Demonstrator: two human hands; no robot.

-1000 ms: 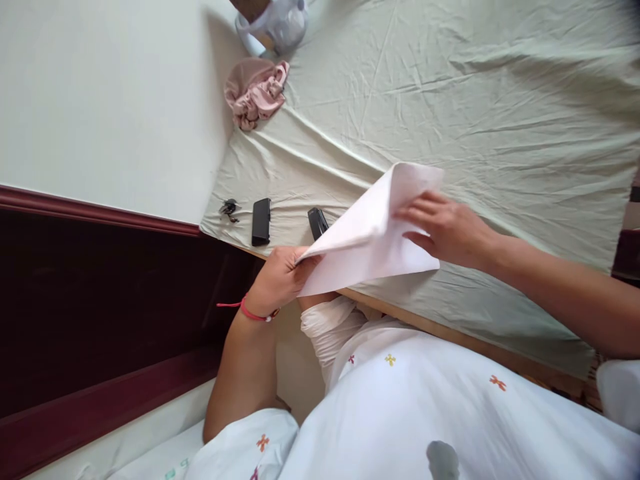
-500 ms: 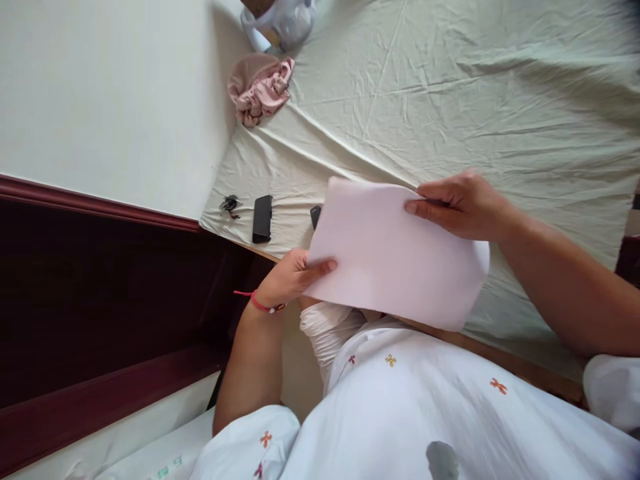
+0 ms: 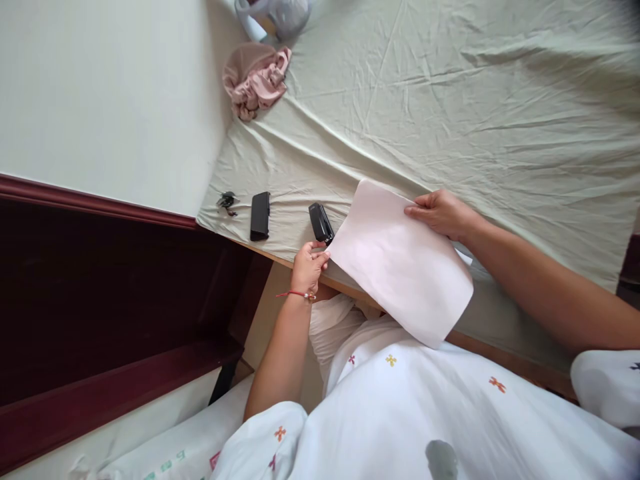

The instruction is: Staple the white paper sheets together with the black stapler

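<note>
A blank white sheet of paper [image 3: 400, 260] slants across the front edge of the cloth-covered surface, its lower corner near my lap. My right hand [image 3: 443, 213] pinches its upper right edge, thumb on top. At the sheet's left corner, my left hand [image 3: 311, 265] has thumb and fingers closed on the paper; a red string bracelet circles that wrist. Just beyond my left fingers lies a black stapler [image 3: 320, 223], close to the paper's left edge. A small white edge [image 3: 465, 257] shows beneath the right forearm; I cannot tell what it belongs to.
A black case [image 3: 260, 217] and a small dark tangled item [image 3: 227, 202] lie to the left on the wrinkled pale green cloth [image 3: 450, 100]. Farther back are a crumpled pink cloth [image 3: 257, 80] and a clear plastic container [image 3: 275, 19]. A wall borders the left.
The paper has turned and its left side has swung away, uncovering the stapler. My left hand has shifted right and up to the sheet's corner; my right hand has moved slightly.
</note>
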